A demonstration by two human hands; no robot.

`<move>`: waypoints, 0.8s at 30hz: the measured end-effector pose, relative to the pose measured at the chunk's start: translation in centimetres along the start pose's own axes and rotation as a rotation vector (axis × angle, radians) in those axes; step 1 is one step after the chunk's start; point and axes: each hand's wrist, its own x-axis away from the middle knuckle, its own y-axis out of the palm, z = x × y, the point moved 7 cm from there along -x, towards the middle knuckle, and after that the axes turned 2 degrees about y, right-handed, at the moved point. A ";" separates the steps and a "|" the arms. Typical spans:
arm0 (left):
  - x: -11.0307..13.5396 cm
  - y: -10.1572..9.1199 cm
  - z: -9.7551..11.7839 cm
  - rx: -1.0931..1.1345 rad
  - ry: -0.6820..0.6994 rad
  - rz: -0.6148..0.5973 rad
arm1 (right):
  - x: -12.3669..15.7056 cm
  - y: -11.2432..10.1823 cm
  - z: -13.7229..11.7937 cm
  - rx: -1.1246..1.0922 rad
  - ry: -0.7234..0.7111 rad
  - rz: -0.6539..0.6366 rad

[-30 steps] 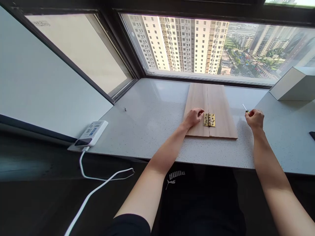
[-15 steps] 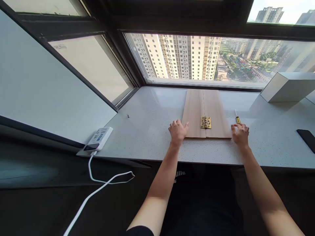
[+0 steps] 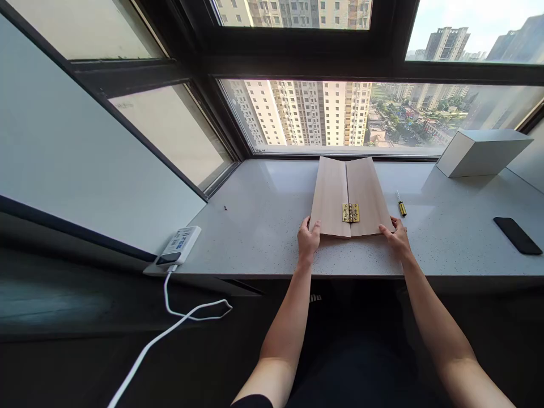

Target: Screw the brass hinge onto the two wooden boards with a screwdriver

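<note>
Two pale wooden boards, the left board (image 3: 328, 192) and the right board (image 3: 369, 190), lie side by side, joined near their front end by a brass hinge (image 3: 351, 213). Their outer edges are raised off the counter, so they form a shallow V. My left hand (image 3: 309, 238) grips the left board's outer edge near its front corner, thumb on top. On the other side, my right hand (image 3: 396, 235) holds the right board's front outer corner the same way. The fingers under the boards are hidden.
A yellow and black screwdriver (image 3: 401, 205) lies right of the boards. Further right are a black phone (image 3: 517, 235) and a white box (image 3: 484, 153). A white power strip (image 3: 178, 246) with a cable sits at the left. A small dark piece (image 3: 225, 208) lies on the counter (image 3: 263, 226).
Both hands have closed on the boards' outer edges and lifted them, folding the flat boards slightly upward at the hinge. The camera view has tilted up and shifted right.
</note>
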 end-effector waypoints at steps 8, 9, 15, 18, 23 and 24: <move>1.0 3.1 7.6 0.162 0.295 -0.094 | 1.6 2.5 -7.9 -0.365 -0.110 -0.016; 1.3 3.6 8.4 0.146 0.332 -0.113 | 1.6 2.6 -8.8 -0.332 -0.126 -0.026; 2.4 4.0 9.8 0.097 0.385 -0.079 | 1.8 2.6 -11.5 -0.235 -0.240 -0.029; 2.4 3.7 9.4 0.098 0.376 -0.064 | 1.9 2.6 -11.7 -0.222 -0.246 -0.023; 2.0 2.6 7.7 0.125 0.290 -0.041 | 1.7 1.3 -9.6 -0.233 -0.151 0.036; 2.0 2.3 7.2 0.133 0.266 -0.036 | 1.6 0.8 -8.7 -0.248 -0.116 0.051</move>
